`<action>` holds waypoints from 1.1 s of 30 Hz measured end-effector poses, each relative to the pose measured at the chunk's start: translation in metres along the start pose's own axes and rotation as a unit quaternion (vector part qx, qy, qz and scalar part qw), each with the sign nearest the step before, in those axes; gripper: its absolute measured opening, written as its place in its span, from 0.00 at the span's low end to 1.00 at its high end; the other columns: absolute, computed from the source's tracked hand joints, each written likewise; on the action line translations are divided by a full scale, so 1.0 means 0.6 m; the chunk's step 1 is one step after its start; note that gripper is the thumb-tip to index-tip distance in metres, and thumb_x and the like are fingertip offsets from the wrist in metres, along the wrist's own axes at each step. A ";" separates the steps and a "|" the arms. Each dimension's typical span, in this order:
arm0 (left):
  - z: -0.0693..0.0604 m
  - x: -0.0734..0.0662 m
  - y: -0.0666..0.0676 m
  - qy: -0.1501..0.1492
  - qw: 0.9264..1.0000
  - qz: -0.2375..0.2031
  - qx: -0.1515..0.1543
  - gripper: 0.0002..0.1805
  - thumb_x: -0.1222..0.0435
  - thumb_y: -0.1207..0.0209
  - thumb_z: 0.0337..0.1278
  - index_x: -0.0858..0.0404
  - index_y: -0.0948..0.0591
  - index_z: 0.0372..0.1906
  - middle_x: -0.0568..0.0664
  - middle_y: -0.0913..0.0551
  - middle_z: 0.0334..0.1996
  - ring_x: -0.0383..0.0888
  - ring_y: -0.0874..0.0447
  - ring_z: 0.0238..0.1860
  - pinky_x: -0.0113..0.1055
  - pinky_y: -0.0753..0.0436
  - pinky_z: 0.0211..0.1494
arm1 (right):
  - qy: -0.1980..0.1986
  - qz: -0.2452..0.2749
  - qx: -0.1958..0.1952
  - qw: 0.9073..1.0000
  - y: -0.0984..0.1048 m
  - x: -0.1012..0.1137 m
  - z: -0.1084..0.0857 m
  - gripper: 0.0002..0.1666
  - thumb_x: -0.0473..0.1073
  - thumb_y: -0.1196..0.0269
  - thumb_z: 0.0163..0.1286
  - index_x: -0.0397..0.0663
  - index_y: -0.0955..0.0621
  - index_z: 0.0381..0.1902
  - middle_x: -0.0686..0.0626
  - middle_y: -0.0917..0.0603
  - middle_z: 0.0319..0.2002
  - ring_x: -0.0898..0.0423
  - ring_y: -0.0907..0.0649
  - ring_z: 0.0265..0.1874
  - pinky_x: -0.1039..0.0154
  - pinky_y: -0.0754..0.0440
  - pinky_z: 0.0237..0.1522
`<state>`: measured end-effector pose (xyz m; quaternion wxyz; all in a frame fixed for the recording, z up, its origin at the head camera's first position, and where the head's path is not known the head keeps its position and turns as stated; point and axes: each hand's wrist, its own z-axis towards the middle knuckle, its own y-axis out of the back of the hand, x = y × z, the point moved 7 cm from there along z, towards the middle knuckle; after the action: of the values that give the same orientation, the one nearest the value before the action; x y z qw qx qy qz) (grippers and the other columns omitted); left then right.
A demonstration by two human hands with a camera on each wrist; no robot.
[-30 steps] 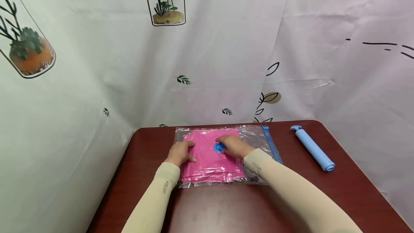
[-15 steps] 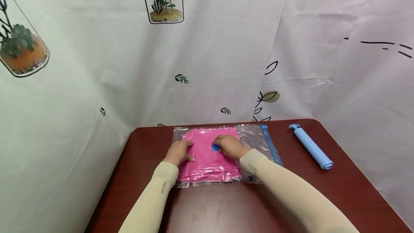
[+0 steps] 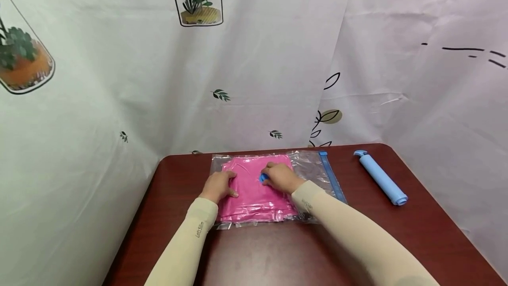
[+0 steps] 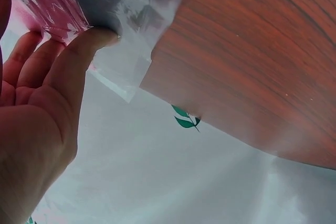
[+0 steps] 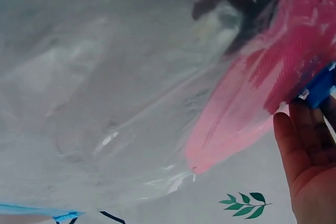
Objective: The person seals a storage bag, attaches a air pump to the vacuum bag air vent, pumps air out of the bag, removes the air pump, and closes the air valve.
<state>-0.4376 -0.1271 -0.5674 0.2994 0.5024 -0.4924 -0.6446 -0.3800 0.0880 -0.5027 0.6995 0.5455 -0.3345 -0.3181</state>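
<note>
A clear vacuum storage bag (image 3: 311, 167) lies flat on the table, with a folded pink fabric item (image 3: 254, 206) inside it. On top of the pink part sits a round blue valve cap (image 3: 263, 177), which my right hand (image 3: 282, 177) pinches between thumb and fingers. The right wrist view shows the blue cap (image 5: 321, 86) at the fingertips, partly cut off by the frame edge. My left hand (image 3: 217, 186) rests on the bag's left side, thumb and fingers spread against the pink bundle. In the left wrist view, a fingertip of the left hand (image 4: 47, 93) touches the clear film.
A light blue hand pump (image 3: 382, 179) lies on the dark red wooden table (image 3: 258, 255), right of the bag. Along the bag's right end runs a blue zip strip (image 3: 332, 178). White patterned cloth (image 3: 246, 56) hangs behind and beside the table.
The right hand's fingers have shifted and turned slightly around the blue valve cap. The left hand stays in place on the bag. The head view has moved a little.
</note>
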 end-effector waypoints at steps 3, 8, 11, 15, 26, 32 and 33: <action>-0.001 -0.007 0.003 0.001 1.000 0.000 0.005 0.47 0.52 0.10 0.45 0.56 0.14 0.75 0.61 0.12 0.72 0.68 0.12 0.70 0.62 0.12 0.72 | -0.017 -0.016 -0.007 1.000 -0.002 -0.009 -0.002 0.23 0.54 0.24 0.78 0.41 0.09 0.56 0.45 0.10 0.46 0.49 0.09 0.39 0.51 0.06 0.50; 0.010 0.007 -0.013 -0.001 1.000 0.004 0.007 0.49 0.49 0.10 0.43 0.54 0.14 0.76 0.59 0.13 0.74 0.68 0.13 0.72 0.64 0.12 0.72 | -0.029 -0.003 -0.016 0.999 -0.003 -0.017 -0.003 0.25 0.56 0.23 0.76 0.38 0.09 0.54 0.42 0.09 0.46 0.47 0.09 0.39 0.48 0.06 0.51; 0.014 0.015 -0.017 0.004 1.000 0.005 0.009 0.50 0.48 0.10 0.43 0.53 0.15 0.76 0.58 0.14 0.75 0.68 0.13 0.73 0.64 0.13 0.74 | -0.022 0.033 -0.012 0.999 -0.015 -0.030 0.002 0.35 0.61 0.23 0.76 0.39 0.13 0.65 0.40 0.08 0.53 0.46 0.08 0.46 0.46 0.06 0.56; 0.020 0.027 -0.023 0.003 1.000 0.012 0.004 0.50 0.47 0.10 0.44 0.53 0.15 0.77 0.57 0.14 0.76 0.66 0.13 0.73 0.62 0.13 0.74 | 0.005 0.064 0.028 0.998 -0.008 -0.026 0.008 0.36 0.53 0.25 0.76 0.49 0.20 0.77 0.39 0.13 0.65 0.45 0.08 0.49 0.44 0.06 0.59; 0.015 0.023 -0.022 0.006 1.000 0.011 0.011 0.50 0.49 0.11 0.46 0.54 0.16 0.78 0.58 0.16 0.77 0.67 0.14 0.74 0.63 0.13 0.75 | 0.104 0.009 0.058 0.993 0.011 0.002 0.008 0.16 0.33 0.27 0.74 0.50 0.08 0.58 0.46 0.11 0.52 0.49 0.07 0.45 0.55 0.06 0.55; 0.003 0.010 -0.010 0.014 1.000 0.000 0.009 0.48 0.49 0.11 0.46 0.54 0.15 0.77 0.59 0.15 0.76 0.69 0.13 0.72 0.65 0.12 0.72 | 0.077 -0.010 0.063 0.995 0.005 -0.003 0.013 0.13 0.42 0.29 0.82 0.46 0.09 0.60 0.45 0.12 0.49 0.50 0.09 0.40 0.58 0.06 0.50; 0.001 0.008 -0.009 0.014 1.000 0.002 0.010 0.48 0.49 0.11 0.46 0.54 0.15 0.76 0.59 0.14 0.76 0.69 0.13 0.72 0.65 0.12 0.72 | 0.071 -0.012 0.066 0.995 0.004 -0.004 0.013 0.14 0.44 0.29 0.82 0.46 0.10 0.60 0.45 0.12 0.49 0.51 0.09 0.39 0.59 0.07 0.50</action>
<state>-0.4392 -0.1293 -0.5742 0.3028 0.5134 -0.4954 -0.6319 -0.3877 0.0862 -0.4994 0.6803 0.6153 -0.2978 -0.2646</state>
